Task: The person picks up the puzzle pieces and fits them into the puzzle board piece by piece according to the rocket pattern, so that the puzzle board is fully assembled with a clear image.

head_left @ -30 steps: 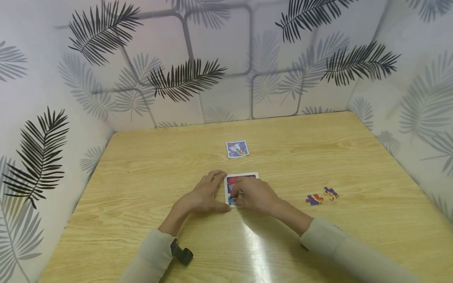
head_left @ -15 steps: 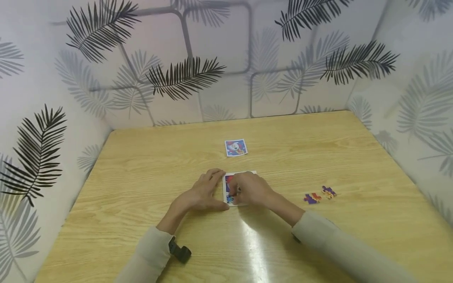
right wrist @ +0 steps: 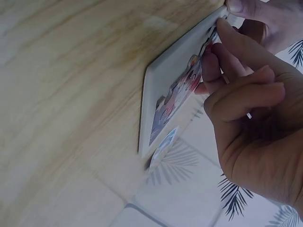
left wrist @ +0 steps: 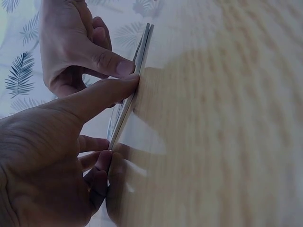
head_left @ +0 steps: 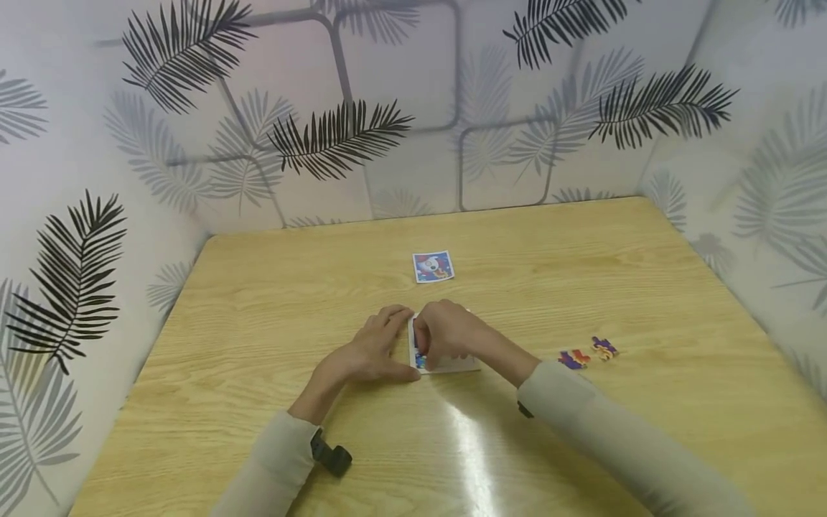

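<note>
A white-framed jigsaw tray (head_left: 460, 365) lies flat near the table's middle, with colourful pieces (right wrist: 174, 100) set in it and a bare white strip along the near side. My left hand (head_left: 375, 352) holds the tray's left side, thumb at the near corner and fingertips at the far corner. Over the tray, my right hand (head_left: 449, 330) has thumb and bent fingers pinched down on a reddish puzzle piece (right wrist: 208, 48), which they mostly hide. In the left wrist view the right thumb (left wrist: 124, 67) lies right above the left thumb (left wrist: 130, 81).
Beyond the tray lies a small square picture card (head_left: 433, 266) showing a white cartoon figure. Two loose puzzle pieces, one purple and red (head_left: 573, 359) and one purple and yellow (head_left: 604, 348), lie to the right on the wooden table (head_left: 278, 287). Leaf-patterned walls stand behind and beside.
My right hand has shifted a little away from me and left over the tray, its knuckles rising and more of the near white strip showing. My left hand stays in place.
</note>
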### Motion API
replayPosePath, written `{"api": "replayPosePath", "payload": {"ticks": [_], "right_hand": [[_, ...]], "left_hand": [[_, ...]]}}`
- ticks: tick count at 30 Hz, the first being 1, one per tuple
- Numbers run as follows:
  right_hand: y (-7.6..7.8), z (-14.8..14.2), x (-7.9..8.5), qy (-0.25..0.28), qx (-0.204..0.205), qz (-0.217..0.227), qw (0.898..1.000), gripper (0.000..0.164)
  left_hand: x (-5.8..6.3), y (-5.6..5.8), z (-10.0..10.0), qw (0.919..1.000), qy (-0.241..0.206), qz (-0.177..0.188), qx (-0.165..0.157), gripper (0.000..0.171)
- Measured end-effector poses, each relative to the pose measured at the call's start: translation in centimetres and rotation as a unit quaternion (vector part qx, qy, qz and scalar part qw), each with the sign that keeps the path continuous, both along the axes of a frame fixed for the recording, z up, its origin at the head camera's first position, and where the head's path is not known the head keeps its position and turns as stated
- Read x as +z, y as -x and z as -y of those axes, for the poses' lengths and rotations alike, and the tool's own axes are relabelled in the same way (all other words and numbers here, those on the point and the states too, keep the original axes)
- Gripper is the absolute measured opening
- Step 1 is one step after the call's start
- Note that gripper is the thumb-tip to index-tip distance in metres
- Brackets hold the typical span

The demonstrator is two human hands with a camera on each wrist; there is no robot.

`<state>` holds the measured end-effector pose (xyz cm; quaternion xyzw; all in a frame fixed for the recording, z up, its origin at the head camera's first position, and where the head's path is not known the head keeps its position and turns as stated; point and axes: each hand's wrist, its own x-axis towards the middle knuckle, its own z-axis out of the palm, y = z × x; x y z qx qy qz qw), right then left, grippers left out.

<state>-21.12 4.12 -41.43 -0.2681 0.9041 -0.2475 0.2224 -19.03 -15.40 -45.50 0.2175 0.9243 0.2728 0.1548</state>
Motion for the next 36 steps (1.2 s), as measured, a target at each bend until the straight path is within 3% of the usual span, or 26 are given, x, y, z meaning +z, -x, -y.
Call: {"api": "replayPosePath", "payload": {"ticks": [11, 19, 22, 26, 30, 36], "right_hand": [[-0.2, -0.8, -0.5, 0.041, -0.009, 0.008, 0.999, 0.018], [-0.7, -1.0, -1.0, 0.041, 0.025, -0.097, 0.994, 0.015], [-0.8, -1.2, -1.2, 0.054, 0.021, -0.106, 0.993, 0.015], [-0.9, -1.5, -1.6, 0.074, 0.007, -0.077, 0.994, 0.016], [-0.9, -2.1, -1.6, 0.097, -0.01, -0.015, 0.995, 0.017], [-0.8, -3.2, -1.2, 0.126, -0.019, 0.033, 0.991, 0.029]], "left_hand": [[0.2, 0.1, -0.3, 1.0, 0.005, 0.005, 0.002, 0.103], [0.4, 0.3, -0.1, 0.9999, 0.01, -0.005, -0.002, 0.104], [0.4, 0.4, -0.1, 0.9999, 0.012, -0.009, -0.001, 0.104], [0.3, 0.2, -0.1, 0.9999, 0.013, -0.002, 0.002, 0.104], [0.3, 0.0, -0.1, 0.9999, 0.015, 0.006, 0.006, 0.104], [0.4, -0.1, -0.2, 0.9998, 0.02, 0.002, 0.005, 0.105]]}}
